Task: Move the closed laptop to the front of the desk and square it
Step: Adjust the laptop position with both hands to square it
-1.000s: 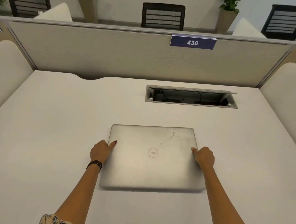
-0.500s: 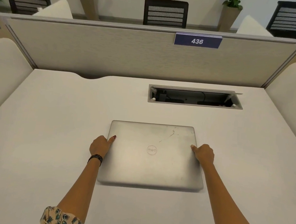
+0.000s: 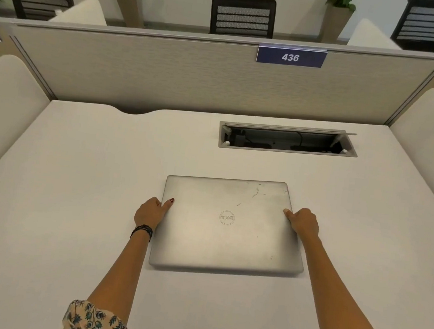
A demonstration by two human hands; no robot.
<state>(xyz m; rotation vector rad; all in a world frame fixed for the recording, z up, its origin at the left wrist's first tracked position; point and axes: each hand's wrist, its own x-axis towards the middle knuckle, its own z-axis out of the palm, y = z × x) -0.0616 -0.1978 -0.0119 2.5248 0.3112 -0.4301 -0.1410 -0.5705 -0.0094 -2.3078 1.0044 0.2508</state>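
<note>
A closed silver laptop (image 3: 228, 224) with a round logo on its lid lies flat on the white desk (image 3: 72, 202), near the middle. Its edges run roughly parallel to the desk's back partition. My left hand (image 3: 150, 212) grips the laptop's left edge, thumb on the lid, with a dark bracelet at the wrist. My right hand (image 3: 303, 223) grips the right edge, thumb on the lid. The fingers of both hands are hidden under or beside the laptop's sides.
An open cable tray (image 3: 288, 141) is recessed in the desk behind the laptop. A beige partition (image 3: 193, 76) with a blue sign reading 436 closes the back. Cream side panels (image 3: 2, 104) flank the desk. Chairs and plants stand beyond.
The laptop has turned slightly between my hands, so its front edge now lies more level. Both hands keep the same hold on its sides.
</note>
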